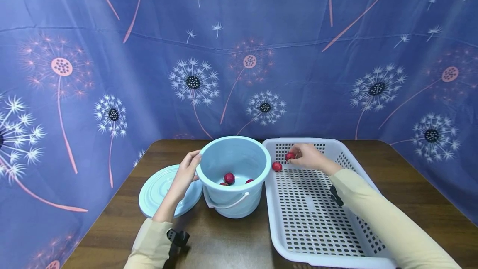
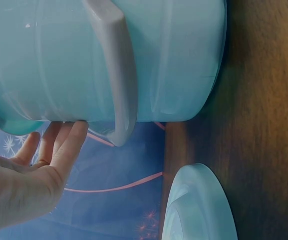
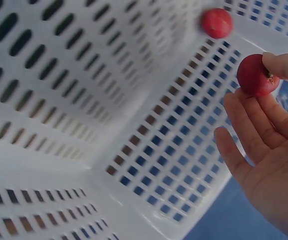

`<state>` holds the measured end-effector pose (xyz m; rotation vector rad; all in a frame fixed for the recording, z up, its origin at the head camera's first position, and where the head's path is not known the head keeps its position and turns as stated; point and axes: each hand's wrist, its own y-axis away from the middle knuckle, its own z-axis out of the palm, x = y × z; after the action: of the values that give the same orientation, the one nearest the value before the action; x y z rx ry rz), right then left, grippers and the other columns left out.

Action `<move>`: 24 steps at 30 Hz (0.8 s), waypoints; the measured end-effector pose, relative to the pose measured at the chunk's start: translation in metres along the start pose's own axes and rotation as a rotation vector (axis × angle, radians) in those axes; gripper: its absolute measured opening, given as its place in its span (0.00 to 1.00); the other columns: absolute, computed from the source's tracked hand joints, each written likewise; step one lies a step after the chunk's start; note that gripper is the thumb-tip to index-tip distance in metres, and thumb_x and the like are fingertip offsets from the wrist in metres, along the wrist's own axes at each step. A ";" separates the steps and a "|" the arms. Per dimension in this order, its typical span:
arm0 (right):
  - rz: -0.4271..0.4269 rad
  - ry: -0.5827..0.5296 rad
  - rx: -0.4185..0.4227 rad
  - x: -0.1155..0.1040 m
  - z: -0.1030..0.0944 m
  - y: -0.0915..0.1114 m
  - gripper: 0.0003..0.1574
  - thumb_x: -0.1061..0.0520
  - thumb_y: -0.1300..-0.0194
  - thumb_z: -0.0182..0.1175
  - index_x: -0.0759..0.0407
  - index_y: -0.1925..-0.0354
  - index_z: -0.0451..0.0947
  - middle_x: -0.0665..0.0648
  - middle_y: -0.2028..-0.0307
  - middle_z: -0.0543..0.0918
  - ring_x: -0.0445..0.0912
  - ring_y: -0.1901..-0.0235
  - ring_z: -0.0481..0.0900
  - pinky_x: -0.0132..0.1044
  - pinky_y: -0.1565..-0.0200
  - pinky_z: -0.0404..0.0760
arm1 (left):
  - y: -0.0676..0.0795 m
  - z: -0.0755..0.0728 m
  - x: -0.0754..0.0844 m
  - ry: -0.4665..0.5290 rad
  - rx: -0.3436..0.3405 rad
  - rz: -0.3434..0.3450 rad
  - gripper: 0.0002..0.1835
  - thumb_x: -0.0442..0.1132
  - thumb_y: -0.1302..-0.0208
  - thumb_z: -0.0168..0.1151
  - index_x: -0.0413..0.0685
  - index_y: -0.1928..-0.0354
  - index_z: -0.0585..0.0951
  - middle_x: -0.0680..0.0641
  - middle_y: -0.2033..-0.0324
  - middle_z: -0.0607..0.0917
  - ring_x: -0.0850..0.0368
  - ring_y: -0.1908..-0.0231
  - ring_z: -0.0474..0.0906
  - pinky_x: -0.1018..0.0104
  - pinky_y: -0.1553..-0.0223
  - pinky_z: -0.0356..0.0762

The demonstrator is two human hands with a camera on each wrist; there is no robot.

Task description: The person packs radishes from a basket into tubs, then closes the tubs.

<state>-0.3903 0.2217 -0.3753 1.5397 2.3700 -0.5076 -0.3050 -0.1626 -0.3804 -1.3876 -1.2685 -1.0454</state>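
A light-blue bucket (image 1: 233, 202) with a white handle (image 2: 116, 65) stands upright, with several red radishes (image 1: 229, 178) on its bottom. My left hand (image 1: 184, 173) rests against the bucket's left side near the rim. Its fairly straight fingers (image 2: 69, 142) touch the outer wall in the left wrist view. Over the far left corner of a white perforated basket (image 1: 276, 235), my right hand (image 1: 310, 157) pinches a radish (image 3: 257, 75) between thumb and fingertips. Another radish (image 1: 277, 166) lies in the basket, just left of that hand.
The round light-blue lid (image 1: 153, 192) lies on the wooden table (image 1: 224, 244), left of the bucket. The basket stands close against the bucket's right side. A blue dandelion-print cloth (image 1: 239, 20) hangs behind the table's far edge.
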 end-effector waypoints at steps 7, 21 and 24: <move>-0.004 -0.024 0.033 -0.007 -0.014 -0.001 0.15 0.56 0.43 0.65 0.62 0.58 0.78 0.57 0.65 0.82 0.48 0.64 0.79 0.42 0.63 0.80 | -0.001 0.000 0.000 0.000 0.000 -0.003 0.28 0.56 0.29 0.43 0.46 0.36 0.64 0.39 0.36 0.66 0.42 0.34 0.61 0.41 0.44 0.70; -0.080 -0.052 0.117 -0.030 -0.039 -0.001 0.18 0.55 0.43 0.66 0.62 0.55 0.79 0.57 0.64 0.83 0.49 0.62 0.80 0.47 0.57 0.80 | -0.001 -0.001 0.003 -0.001 -0.004 -0.009 0.28 0.57 0.29 0.44 0.47 0.36 0.64 0.40 0.35 0.66 0.42 0.34 0.61 0.41 0.43 0.70; -0.099 -0.053 0.147 -0.035 -0.043 -0.001 0.19 0.54 0.43 0.66 0.62 0.54 0.79 0.58 0.63 0.83 0.51 0.60 0.80 0.47 0.55 0.80 | 0.000 0.000 0.003 -0.007 -0.004 -0.009 0.28 0.57 0.29 0.43 0.47 0.36 0.64 0.40 0.35 0.66 0.42 0.34 0.60 0.41 0.44 0.70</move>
<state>-0.3791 0.2109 -0.3222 1.4532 2.4251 -0.7514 -0.3049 -0.1626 -0.3778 -1.3913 -1.2796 -1.0510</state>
